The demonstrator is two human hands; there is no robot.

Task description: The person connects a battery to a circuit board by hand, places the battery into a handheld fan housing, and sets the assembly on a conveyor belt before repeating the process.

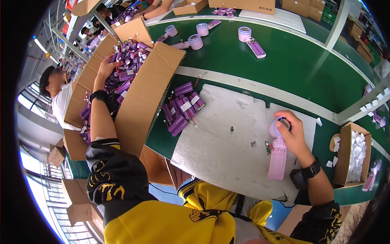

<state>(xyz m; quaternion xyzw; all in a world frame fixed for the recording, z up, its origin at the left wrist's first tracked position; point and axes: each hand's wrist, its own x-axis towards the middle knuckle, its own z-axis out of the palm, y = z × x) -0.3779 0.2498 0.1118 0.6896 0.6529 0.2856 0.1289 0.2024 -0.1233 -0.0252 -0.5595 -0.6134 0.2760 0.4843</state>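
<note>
Gripping 1 pink device [278, 158], right hand [295, 135] curled, left hand [105, 68] among batteries [129, 61]

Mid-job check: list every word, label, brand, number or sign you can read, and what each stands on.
I won't copy wording, but markings show here:
Dark print: cardboard box at the top edge.
Yellow lettering-like pattern: black left sleeve.
Similar yellow pattern: black right sleeve.
White labels on the loose purple batteries: any print is too small to read.
</note>
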